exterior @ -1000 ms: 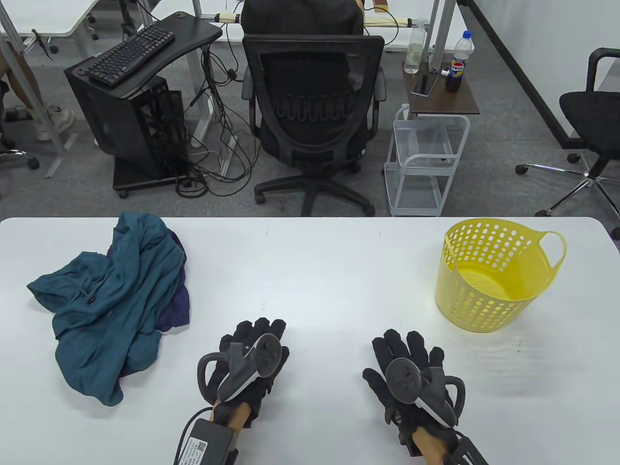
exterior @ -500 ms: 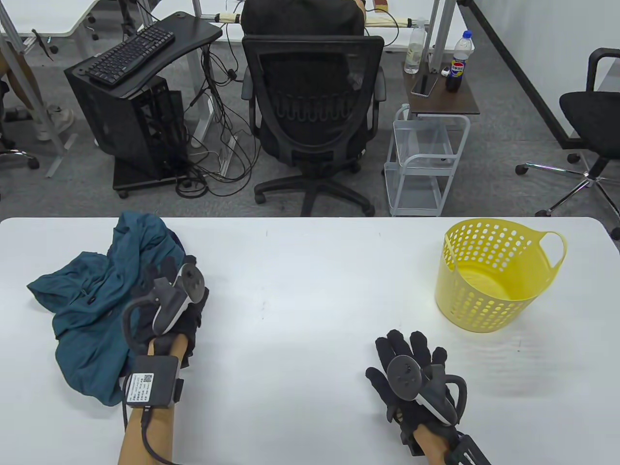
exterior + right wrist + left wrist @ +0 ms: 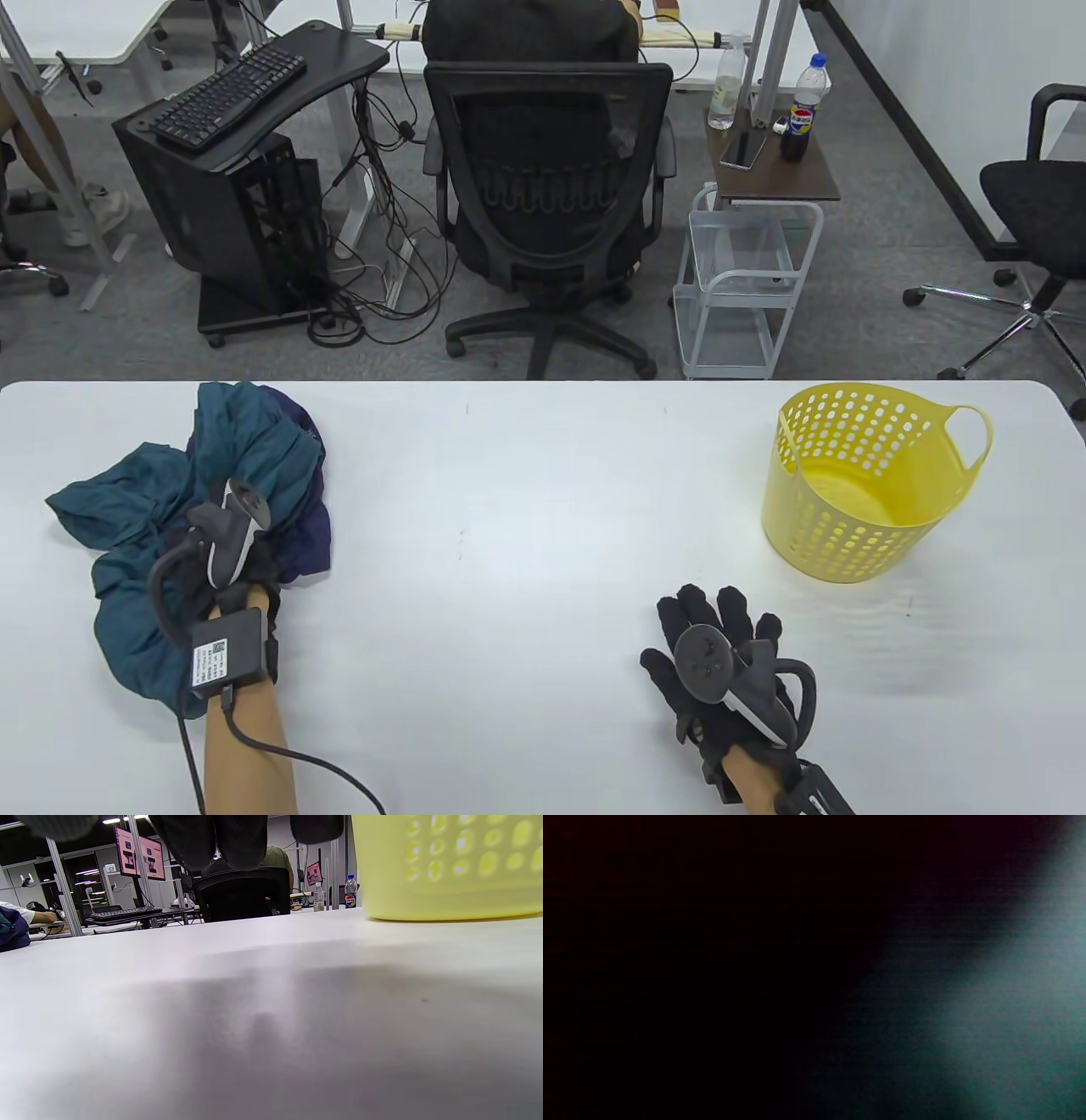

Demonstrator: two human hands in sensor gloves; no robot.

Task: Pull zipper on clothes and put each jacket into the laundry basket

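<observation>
A crumpled teal jacket (image 3: 140, 620) lies at the table's left, on top of a dark purple jacket (image 3: 310, 543). My left hand (image 3: 199, 531) is dug into the teal folds and grips them; its fingers are hidden by cloth and the tracker. The left wrist view is nearly black, with blurred teal fabric (image 3: 1022, 1018) pressed against the lens. My right hand (image 3: 708, 615) lies flat on the table near the front edge, fingers (image 3: 229, 840) straight, holding nothing. The yellow laundry basket (image 3: 857, 509) stands upright and empty at the right, also close in the right wrist view (image 3: 445, 870).
White table (image 3: 543, 475) stretches between the jackets and the basket. Beyond its far edge are an office chair (image 3: 547, 195), a small wire cart (image 3: 738, 289) and a black computer stand (image 3: 229, 195).
My left hand moved from the table's front middle to the left onto the teal jacket and sank into it; the cloth has bunched up around it. The right hand stayed put.
</observation>
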